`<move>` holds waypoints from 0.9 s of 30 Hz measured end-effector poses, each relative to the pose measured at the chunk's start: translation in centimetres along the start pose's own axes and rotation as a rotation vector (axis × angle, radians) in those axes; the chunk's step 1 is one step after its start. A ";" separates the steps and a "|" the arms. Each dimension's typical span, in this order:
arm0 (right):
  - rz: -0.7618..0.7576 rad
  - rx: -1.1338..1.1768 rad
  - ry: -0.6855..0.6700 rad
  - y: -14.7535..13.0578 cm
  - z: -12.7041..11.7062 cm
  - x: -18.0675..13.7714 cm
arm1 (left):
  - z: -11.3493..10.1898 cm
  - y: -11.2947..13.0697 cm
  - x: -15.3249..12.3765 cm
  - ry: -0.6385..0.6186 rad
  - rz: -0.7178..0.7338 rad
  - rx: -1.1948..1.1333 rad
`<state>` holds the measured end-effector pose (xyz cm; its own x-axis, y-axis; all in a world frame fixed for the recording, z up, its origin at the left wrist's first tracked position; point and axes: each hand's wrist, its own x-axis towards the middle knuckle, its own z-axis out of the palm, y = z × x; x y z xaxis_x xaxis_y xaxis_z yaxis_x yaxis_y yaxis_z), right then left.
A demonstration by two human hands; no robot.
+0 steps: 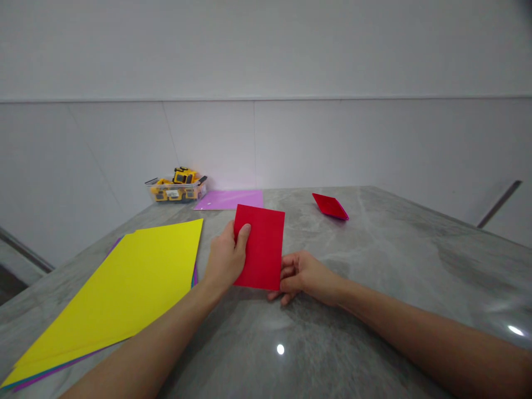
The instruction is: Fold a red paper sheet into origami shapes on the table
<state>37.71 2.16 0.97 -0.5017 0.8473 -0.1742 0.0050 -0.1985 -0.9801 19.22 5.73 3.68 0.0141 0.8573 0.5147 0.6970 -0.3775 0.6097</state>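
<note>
Red card (262, 249) in L hand (226, 252), R hand (307, 277) at its corner

Nearest, L side: stack of yellow sheets (137, 282), teal & purple edges showing underneath, flat on grey table (332, 354). Just R of it, L hand pinches card's L edge, thumb in front, card tilted up mid-table. R hand half-curled at card's lower R corner; can't tell if it's gripping or only touching. Step in hand, prob.: steadying/adjusting card w/ both hands. Next move, IMO, calls for firm L pinch & careful R fingertips so card doesn't bend.

Farther back, R: smaller-looking red piece (330, 206), magenta edge. Back, L of ctr: lilac sheet (233, 199), then clear tub (201, 191) w/ yellow toy vehicles (185, 176) near wall (311, 144).
</note>
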 end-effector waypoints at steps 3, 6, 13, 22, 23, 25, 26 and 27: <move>0.008 0.020 -0.003 -0.2 0.0 -0.1 | 0.1 -0.1 0.0 0.006 -0.002 0.005; 0.008 0.018 0.007 -0.3 0.1 -0.2 | 0.1 -0.2 0.0 0.012 0.002 0.006; 0.042 0.023 0.048 0.1 0.1 0.2 | 0.0 -0.1 0.0 0.006 0.001 0.030; 0.068 0.018 0.067 -0.2 0.3 0.0 | 0.1 -0.1 0.0 -0.002 -0.003 0.031; 0.065 0.016 0.058 -0.2 0.3 0.0 | 0.1 -0.1 0.0 -0.002 -0.001 0.030; 0.055 0.016 0.059 -0.2 0.3 -0.1 | 0.1 -0.1 0.0 -0.001 0.005 0.024; 0.052 0.015 0.062 -0.3 0.4 0.0 | 0.1 -0.1 0.0 -0.002 0.006 0.021; 0.053 0.014 0.066 -0.3 0.4 0.0 | 0.1 -0.1 0.0 -0.001 0.005 0.022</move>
<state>37.39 2.00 1.29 -0.4431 0.8660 -0.2318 0.0174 -0.2502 -0.9680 19.20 5.78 3.51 0.0184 0.8561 0.5165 0.7122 -0.3738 0.5942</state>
